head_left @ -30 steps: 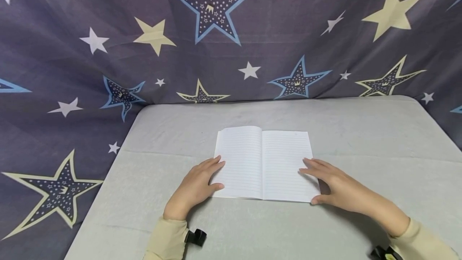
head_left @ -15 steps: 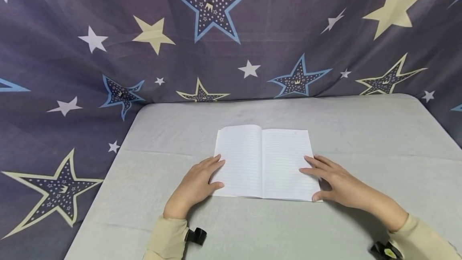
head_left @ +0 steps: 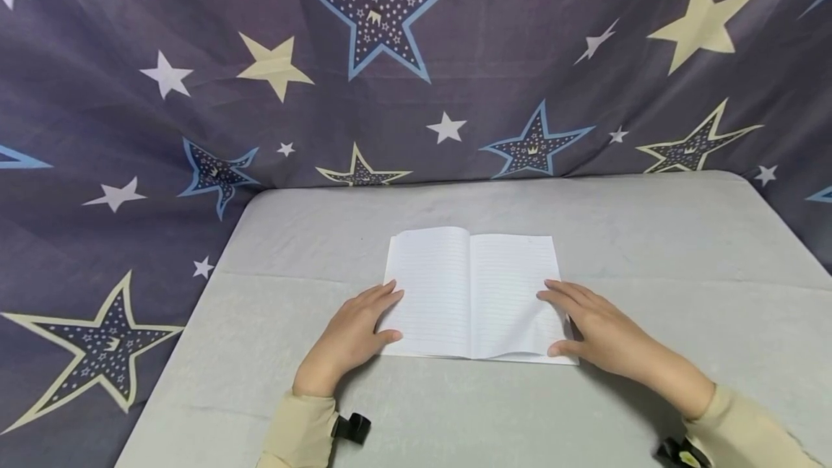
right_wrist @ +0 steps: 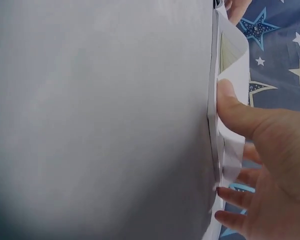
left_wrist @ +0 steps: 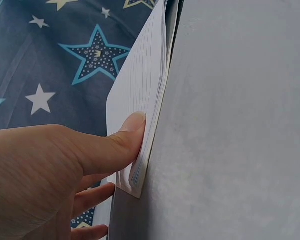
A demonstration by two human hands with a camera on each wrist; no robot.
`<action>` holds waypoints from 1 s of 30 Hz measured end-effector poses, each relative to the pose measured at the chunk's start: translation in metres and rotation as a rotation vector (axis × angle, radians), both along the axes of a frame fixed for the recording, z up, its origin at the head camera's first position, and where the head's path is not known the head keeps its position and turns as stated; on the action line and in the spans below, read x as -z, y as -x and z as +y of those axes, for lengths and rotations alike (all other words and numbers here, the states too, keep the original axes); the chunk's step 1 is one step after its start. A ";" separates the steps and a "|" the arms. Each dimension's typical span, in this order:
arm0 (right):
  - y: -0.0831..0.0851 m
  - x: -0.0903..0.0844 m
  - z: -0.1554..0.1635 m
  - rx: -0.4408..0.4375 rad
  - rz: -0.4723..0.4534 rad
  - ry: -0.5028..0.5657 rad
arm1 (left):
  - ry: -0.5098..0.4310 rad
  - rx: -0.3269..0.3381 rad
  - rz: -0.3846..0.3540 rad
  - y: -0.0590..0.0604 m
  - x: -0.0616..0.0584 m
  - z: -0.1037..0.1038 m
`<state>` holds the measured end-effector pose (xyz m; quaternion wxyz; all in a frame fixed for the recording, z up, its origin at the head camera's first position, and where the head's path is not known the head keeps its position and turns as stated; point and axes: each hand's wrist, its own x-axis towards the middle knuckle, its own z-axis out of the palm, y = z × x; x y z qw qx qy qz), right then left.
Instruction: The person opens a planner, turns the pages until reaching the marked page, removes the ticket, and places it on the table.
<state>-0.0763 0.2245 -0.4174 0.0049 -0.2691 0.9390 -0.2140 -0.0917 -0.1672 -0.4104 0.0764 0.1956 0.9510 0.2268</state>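
Observation:
An open lined notebook (head_left: 429, 295) lies on the grey table, blank but for its ruling. My left hand (head_left: 351, 331) rests at the left page's outer edge, thumb near the lower corner and fingertips on the paper. In the left wrist view its thumb (left_wrist: 132, 132) presses on the page stack. At the opposite edge, my right hand (head_left: 604, 327) touches the right page (head_left: 513, 280) with spread fingers and thumb. That page bulges up along its lower edge. The right wrist view shows the thumb (right_wrist: 227, 97) against the bent sheet (right_wrist: 235, 55).
The grey padded table surface (head_left: 455, 414) extends around the notebook. A dark curtain (head_left: 494, 42) with stars hangs behind the table and along its sides. Black camera straps (head_left: 352, 427) sit at the wrists, over beige sleeves (head_left: 299, 428).
My right hand has moved slightly left, and the right page, flat before, now bulges at its lower edge with the sheet beneath showing at the corner. The left hand stays in place.

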 end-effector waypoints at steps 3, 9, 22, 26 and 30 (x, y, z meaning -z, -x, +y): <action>0.000 -0.001 -0.005 0.039 -0.011 0.004 | -0.001 -0.003 -0.003 -0.001 0.001 -0.001; 0.006 -0.002 -0.013 0.098 -0.015 0.056 | 0.003 -0.002 0.003 -0.001 0.004 -0.001; 0.010 -0.010 -0.041 0.163 0.068 0.208 | -0.003 0.005 0.012 0.000 0.005 -0.002; 0.007 -0.016 -0.057 0.160 0.053 0.286 | -0.002 0.003 0.006 0.001 0.004 -0.002; 0.005 -0.019 -0.075 0.133 0.063 0.371 | 0.000 0.005 0.007 0.002 0.003 -0.002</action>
